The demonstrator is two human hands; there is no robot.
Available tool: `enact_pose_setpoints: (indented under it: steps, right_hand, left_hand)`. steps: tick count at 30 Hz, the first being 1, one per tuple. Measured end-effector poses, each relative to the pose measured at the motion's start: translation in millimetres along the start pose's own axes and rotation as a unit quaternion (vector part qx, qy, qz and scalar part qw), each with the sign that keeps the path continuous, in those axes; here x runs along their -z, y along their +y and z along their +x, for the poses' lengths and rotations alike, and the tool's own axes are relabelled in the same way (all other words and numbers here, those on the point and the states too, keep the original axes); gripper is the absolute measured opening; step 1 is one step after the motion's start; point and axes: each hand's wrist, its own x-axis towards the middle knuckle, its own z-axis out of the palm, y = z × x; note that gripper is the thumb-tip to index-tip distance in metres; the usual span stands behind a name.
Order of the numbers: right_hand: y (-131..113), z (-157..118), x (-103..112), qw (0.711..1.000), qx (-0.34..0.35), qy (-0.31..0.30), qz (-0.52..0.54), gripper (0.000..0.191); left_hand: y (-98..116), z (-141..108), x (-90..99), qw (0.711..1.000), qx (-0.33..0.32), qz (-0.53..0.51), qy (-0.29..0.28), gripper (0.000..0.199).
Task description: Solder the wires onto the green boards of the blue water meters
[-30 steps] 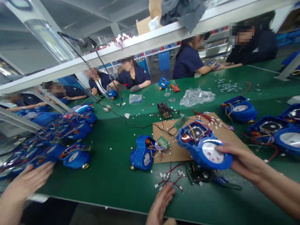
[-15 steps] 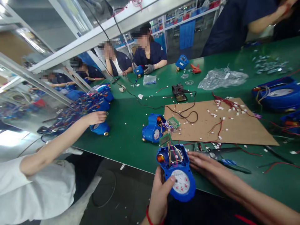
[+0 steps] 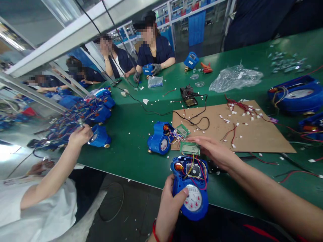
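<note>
Blue meter (image 3: 193,205), lower centre of frame, white dial up, wiring bay open at its top. Left hand (image 3: 168,205) closed around its left side, thumb on dial rim (red band at wrist). Circuit board (image 3: 189,148) just above the meter, wires running down into the bay, display lit side up. Right hand (image 3: 214,151) at board's right end, fingers nearly straight and together; can't tell if it grips. Second blue unit (image 3: 159,139) on green table (image 3: 126,153), left of cardboard sheet (image 3: 257,134), which carries red wires. Person in white shirt (image 3: 47,201) at lower left, arm toward piled blue units (image 3: 68,116). Farther: black stand (image 3: 188,94) near centre, clear plastic bag (image 3: 236,80) upper right, gloved person (image 3: 156,50) upper centre.
</note>
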Motion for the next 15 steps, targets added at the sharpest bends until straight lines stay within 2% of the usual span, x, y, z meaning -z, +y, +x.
enact_pose_setpoints:
  steps: [3, 6, 9, 15]
  right_hand:
    - [0, -2, 4, 0.997, -0.025, -0.034, 0.071, 0.026]
    - [3, -3, 7, 0.993, -0.031, -0.055, 0.096, 0.03]
    - [8, -3, 6, 0.992, -0.032, -0.051, 0.113, 0.03]
    - [14, -3, 7, 0.991, -0.03, -0.032, 0.126, 0.029]
  left_hand:
    - [4, 0, -1.2, 0.999, 0.026, -0.041, 0.007, 0.053]
    - [5, 2, 0.3, 0.997, 0.038, -0.064, -0.003, 0.051]
    - [5, 4, 2.6, 0.995, 0.05, -0.078, -0.021, 0.053]
    - [4, 4, 3.4, 0.994, 0.056, -0.095, -0.021, 0.054]
